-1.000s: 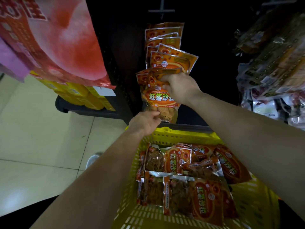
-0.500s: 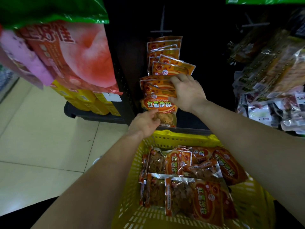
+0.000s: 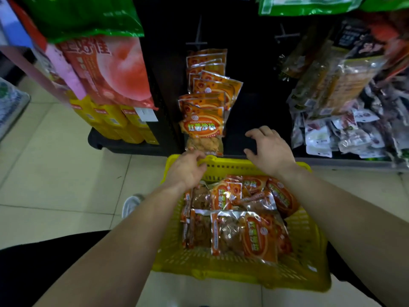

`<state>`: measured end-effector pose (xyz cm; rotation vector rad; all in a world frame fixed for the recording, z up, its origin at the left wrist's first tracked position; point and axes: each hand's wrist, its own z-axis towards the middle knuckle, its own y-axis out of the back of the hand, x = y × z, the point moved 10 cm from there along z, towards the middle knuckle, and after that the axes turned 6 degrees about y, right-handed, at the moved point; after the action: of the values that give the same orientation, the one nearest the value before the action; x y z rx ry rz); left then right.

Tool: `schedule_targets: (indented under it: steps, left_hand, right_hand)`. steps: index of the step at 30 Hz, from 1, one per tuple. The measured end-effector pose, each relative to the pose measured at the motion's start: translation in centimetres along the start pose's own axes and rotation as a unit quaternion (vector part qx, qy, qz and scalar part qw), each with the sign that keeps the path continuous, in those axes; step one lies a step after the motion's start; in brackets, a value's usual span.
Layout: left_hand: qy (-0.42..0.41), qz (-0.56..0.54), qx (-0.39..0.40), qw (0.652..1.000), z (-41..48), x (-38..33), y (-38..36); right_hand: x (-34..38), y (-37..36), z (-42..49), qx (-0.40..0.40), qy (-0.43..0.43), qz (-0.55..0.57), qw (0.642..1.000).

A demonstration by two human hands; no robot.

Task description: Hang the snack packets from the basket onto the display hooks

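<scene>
A row of orange snack packets [image 3: 202,126] hangs on a display hook against the dark rack, the front one hanging straight. Several more orange packets [image 3: 243,233] lie in the yellow basket [image 3: 243,273] below me. My left hand [image 3: 188,171] rests on the basket's far rim with its fingers curled over the edge. My right hand [image 3: 271,149] hovers just above the far rim, to the right of the hanging row, with its fingers spread and nothing in it.
A bare hook [image 3: 197,39] sticks out above the orange row, another [image 3: 284,34] further right. Large red and green bags [image 3: 110,69] hang on the left, yellow boxes [image 3: 115,122] below them. Mixed snack bags [image 3: 345,111] crowd the right. A shoe [image 3: 130,203] stands on the tiled floor.
My right hand has let go of the hanging packets and dropped down to the right. My left hand has moved from the front packet's bottom to the basket rim. The camera tilted up.
</scene>
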<state>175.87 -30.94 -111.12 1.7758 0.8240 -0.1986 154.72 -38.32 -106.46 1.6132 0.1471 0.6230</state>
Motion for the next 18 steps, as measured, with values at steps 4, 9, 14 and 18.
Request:
schedule_targets:
  steps: [4,9,14,18]
  left_hand:
    - [0.012,0.032,0.055,0.998,-2.3,1.5,-5.5]
    - [0.027,0.075,0.167,0.983,-3.6,4.0,-13.1]
    - [0.015,0.134,0.210,0.968,-3.4,5.7,-18.1]
    - [0.025,0.170,0.214,0.962,-3.1,8.0,-19.0]
  right_hand:
    - [-2.9,-4.1,-5.0,0.061,-0.015,0.016,0.998]
    - [-6.9,-13.6,-11.4,0.270,-0.093,0.068,0.956]
    - [-7.9,-19.3,-15.2,0.312,-0.124,0.095,0.937]
    - [-7.0,-21.2,-15.5,0.297,-0.112,0.117,0.941]
